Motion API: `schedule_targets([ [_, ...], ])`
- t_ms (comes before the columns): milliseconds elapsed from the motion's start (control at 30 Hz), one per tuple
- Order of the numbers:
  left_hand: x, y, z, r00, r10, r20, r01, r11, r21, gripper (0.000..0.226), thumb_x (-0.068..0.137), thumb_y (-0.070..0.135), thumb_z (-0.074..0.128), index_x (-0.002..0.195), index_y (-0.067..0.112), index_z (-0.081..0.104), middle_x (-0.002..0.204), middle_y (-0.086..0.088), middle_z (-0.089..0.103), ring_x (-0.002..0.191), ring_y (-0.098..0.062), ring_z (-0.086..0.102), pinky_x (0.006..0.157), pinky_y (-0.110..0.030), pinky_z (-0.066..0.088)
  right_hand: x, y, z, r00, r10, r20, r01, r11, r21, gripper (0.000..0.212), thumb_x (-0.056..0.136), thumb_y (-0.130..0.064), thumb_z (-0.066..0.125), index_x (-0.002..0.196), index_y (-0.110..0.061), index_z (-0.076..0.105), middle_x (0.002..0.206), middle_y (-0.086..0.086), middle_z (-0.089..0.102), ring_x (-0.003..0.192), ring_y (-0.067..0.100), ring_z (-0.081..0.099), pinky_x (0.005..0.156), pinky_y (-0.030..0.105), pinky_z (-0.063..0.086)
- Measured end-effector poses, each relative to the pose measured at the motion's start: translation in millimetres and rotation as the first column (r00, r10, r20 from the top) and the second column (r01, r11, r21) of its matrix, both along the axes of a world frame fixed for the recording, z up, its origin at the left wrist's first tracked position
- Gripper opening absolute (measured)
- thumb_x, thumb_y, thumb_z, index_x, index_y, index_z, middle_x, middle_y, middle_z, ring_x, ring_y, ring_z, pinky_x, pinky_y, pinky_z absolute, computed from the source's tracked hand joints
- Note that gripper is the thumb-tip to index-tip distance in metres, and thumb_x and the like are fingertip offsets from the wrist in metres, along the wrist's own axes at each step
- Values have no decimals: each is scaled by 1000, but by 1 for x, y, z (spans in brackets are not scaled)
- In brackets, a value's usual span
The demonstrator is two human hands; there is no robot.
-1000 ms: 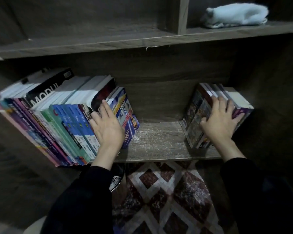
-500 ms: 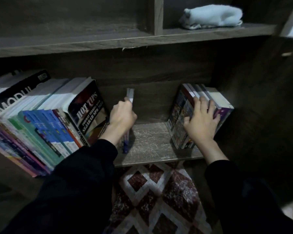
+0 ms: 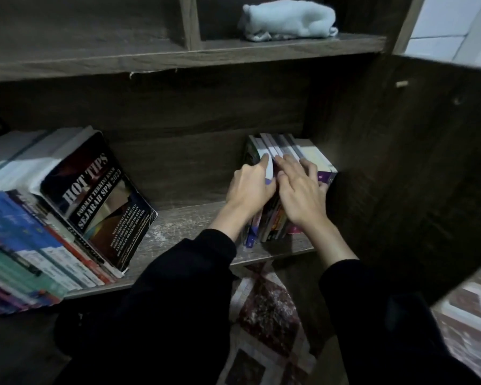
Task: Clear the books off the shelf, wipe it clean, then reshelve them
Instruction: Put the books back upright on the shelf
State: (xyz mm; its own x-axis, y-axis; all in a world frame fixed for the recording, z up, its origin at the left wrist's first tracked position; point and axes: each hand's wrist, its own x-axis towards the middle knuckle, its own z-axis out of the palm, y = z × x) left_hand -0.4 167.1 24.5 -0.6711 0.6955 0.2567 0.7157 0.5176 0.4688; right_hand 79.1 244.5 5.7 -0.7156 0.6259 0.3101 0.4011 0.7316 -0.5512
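Above the patterned rug (image 3: 264,315) at bottom centre, the left hand (image 3: 250,190) curls round the outer flank of the clump of paperbacks (image 3: 314,157) standing right of centre on the dusty shelf board (image 3: 178,226), while the right hand (image 3: 300,198) lies straight-fingered across their tops. Thin, glossy, floppy things by the look (singly they'd slither), so I'd squeeze the clump from both flanks; farther up, a white cloth (image 3: 286,19) sits at top centre.

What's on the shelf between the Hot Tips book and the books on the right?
In the head view, only bare, dusty shelf board lies between the Hot Tips book and the right-hand books.
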Motion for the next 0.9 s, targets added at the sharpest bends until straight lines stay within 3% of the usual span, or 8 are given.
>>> schedule_targets([
  [100,-5,-8,4,993,-97,73,99,995,-26,70,88,28,57,151,20,26,92,-14,69,99,-32,63,94,-38,48,3,2,2,1000,27,1,-27,1000,-4,45,103,-30,27,147,-32,34,156,-12,25,142,10,11,107,49,18],
  [200,-8,-13,4,978,-171,122,183,979,-89,84,85,21,66,152,26,17,86,-9,64,93,-33,64,91,-39,49,4,3,2,1000,29,9,-29,1000,-8,45,103,-32,27,148,-33,32,157,-12,24,142,10,10,108,50,17],
  [400,-10,-23,-18,960,-153,235,147,988,44,102,84,11,69,150,40,-4,135,-12,55,121,-24,55,102,-42,44,3,0,-3,994,11,105,-20,996,91,61,95,-53,41,150,-33,23,159,-10,17,145,16,5,110,57,17],
  [600,-12,-40,-31,874,-213,436,161,975,155,103,82,8,72,151,36,3,150,-11,37,129,-21,48,104,-35,43,-2,-7,-7,989,-66,130,43,984,173,65,95,-49,45,151,-28,20,161,-2,12,147,21,2,113,58,10],
  [700,-10,-50,-32,883,-185,432,132,980,151,100,82,10,73,152,32,6,151,-11,36,132,-21,44,105,-27,38,-5,-17,-11,994,-105,43,92,965,245,68,93,-43,51,151,-23,21,161,7,6,148,27,-3,114,56,5],
  [767,-7,-63,-28,920,-137,366,89,986,143,94,84,13,71,153,30,11,147,-9,42,127,-22,49,98,-18,36,-8,-28,-11,991,-103,-82,123,947,297,67,91,-35,56,149,-17,29,160,14,12,147,31,2,116,52,7],
  [867,-7,-96,-22,974,19,227,-71,972,222,72,87,12,64,149,26,30,136,-6,54,110,-21,58,91,-8,35,-19,-55,-11,956,-67,-287,144,956,255,57,87,-21,57,141,-13,41,150,20,31,140,34,21,112,48,23],
  [900,-10,-111,-22,981,95,167,-138,953,269,64,87,12,63,145,23,38,132,-6,56,111,-23,57,97,-15,37,-25,-68,-11,940,-41,-339,125,965,230,53,86,-19,55,138,-13,44,145,20,38,134,33,27,109,47,28],
])
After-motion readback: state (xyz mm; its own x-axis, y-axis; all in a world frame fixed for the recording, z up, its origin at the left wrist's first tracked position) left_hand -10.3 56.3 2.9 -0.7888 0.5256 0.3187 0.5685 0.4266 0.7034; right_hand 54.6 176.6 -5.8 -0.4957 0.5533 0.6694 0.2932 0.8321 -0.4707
